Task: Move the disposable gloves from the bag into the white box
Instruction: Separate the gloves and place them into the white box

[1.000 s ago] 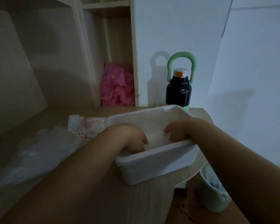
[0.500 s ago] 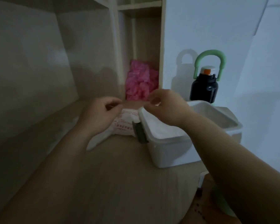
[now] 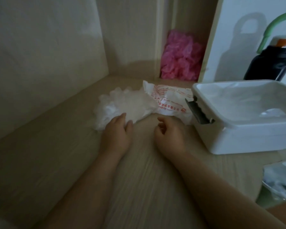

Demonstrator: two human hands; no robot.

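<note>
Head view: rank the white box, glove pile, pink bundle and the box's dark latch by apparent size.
1. white box
2. glove pile and pink bundle: too alike to rank
3. dark latch

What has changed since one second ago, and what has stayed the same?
Both hands came out of the white box and moved left. The left hand now touches the loose disposable gloves, and the right hand lies empty by the printed bag. Box, bag and bottle stayed put.

A pink crumpled bundle [image 3: 180, 60] lay in the shelf nook [image 3: 186, 17]; a green-handled black bottle [image 3: 269, 65] stood by the white wall [image 3: 229, 22].
</note>
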